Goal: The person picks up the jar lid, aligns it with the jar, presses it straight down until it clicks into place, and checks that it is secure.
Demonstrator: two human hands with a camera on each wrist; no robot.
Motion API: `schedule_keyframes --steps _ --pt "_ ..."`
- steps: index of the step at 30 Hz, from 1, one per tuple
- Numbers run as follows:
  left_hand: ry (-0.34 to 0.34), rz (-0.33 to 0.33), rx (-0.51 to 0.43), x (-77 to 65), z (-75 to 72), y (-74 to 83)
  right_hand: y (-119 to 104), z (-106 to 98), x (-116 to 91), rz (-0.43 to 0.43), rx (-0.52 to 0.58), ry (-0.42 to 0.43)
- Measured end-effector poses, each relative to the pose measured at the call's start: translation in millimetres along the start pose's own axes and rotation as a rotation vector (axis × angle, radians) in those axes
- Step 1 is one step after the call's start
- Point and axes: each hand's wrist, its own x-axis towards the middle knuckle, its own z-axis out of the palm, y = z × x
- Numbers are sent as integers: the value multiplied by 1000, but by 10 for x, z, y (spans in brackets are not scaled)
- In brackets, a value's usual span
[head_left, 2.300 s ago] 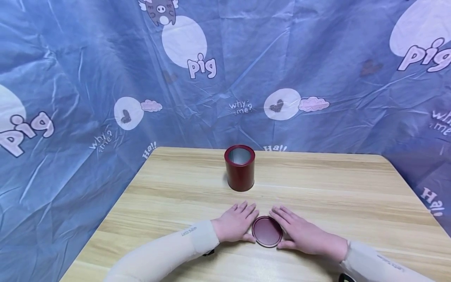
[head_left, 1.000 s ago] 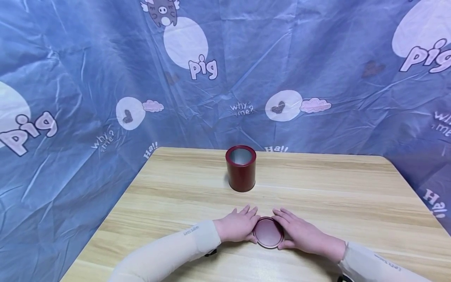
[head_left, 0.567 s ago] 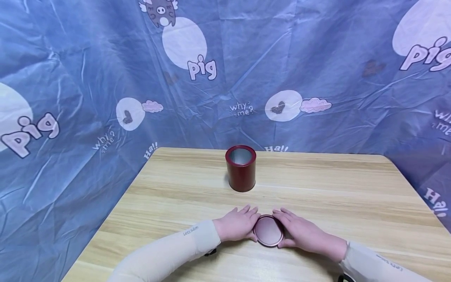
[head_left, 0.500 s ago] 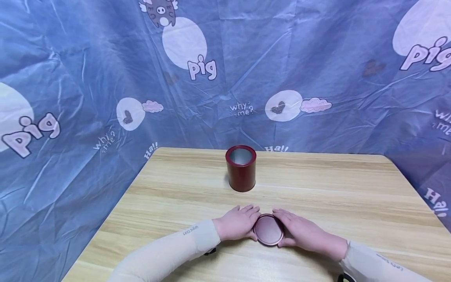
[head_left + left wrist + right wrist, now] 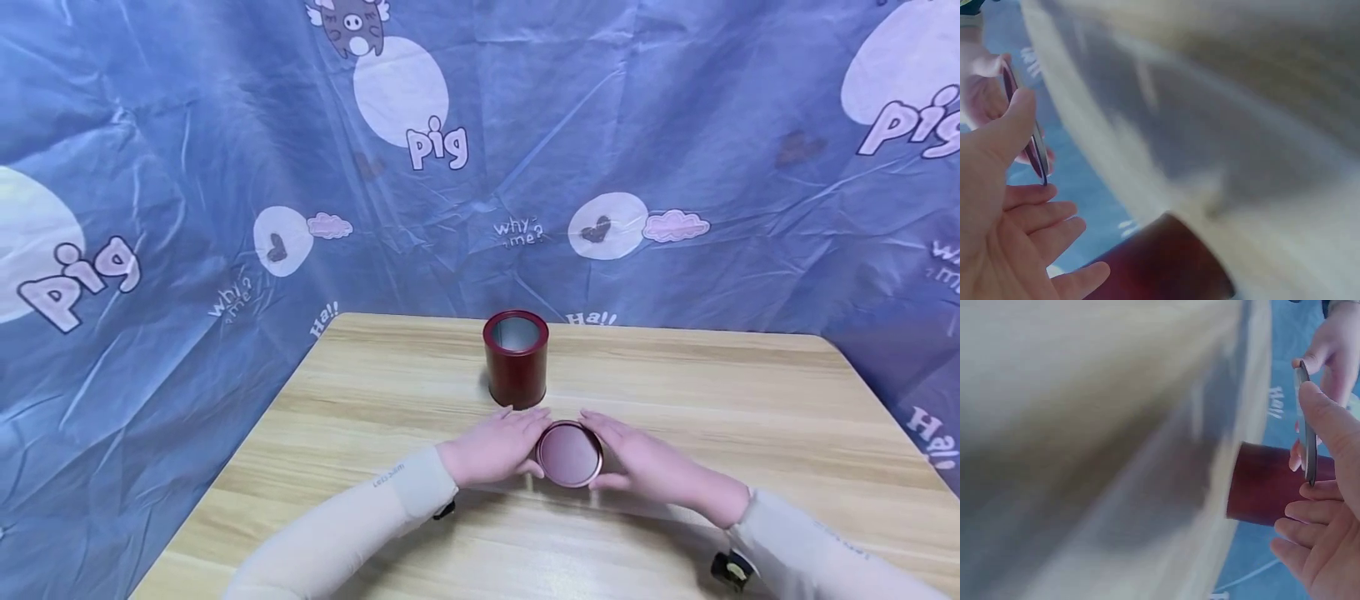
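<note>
A round dark red lid (image 5: 569, 454) is held off the table between my two hands. My left hand (image 5: 498, 446) grips its left edge with thumb and index finger; the other fingers extend free in the left wrist view, where the lid (image 5: 1036, 153) appears nearly edge-on. On the opposite side, my right hand (image 5: 648, 462) grips the rim likewise, and the right wrist view shows the lid (image 5: 1307, 434) between thumb and index finger. Just beyond the hands stands a dark red can (image 5: 517, 371), upright, its top uncovered and its grey inside showing.
The light wood table (image 5: 360, 392) carries the can near its far edge. Behind it hangs a blue printed cloth (image 5: 517, 167). The can (image 5: 1257, 487) also shows in the right wrist view, beyond the right hand's fingers.
Both hands have taken hold of the lid, raised it off the table and moved it forward toward the can. The can has stayed in place.
</note>
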Motion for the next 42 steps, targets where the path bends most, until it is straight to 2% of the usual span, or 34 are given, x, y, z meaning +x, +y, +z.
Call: schedule_keyframes --steps 5,9,13,17,23,26,29,32,42 --pt "40 -13 -49 -2 -223 -57 -18 -213 126 -2 17 11" --pt "101 -6 -108 -23 -409 -141 -33 -388 259 -22 12 18" --pt "144 1 -175 -53 -577 -298 -22 -513 449 -51 17 19" --pt "148 -18 -253 -50 -673 -505 24 -569 698 -72 73 3" --pt "168 -27 -383 -20 -722 -796 110 -625 1036 -69 208 -56" --pt "134 -82 -465 12 -742 -915 144 -676 1158 -42 235 -81" --pt "91 -154 -506 58 -754 -1023 198 -709 1279 -13 257 -106" --pt "67 -196 -512 119 -740 -1122 283 -703 1380 12 270 -127" --pt "7 -220 -474 308 -742 -1368 556 -583 1633 72 324 -164"
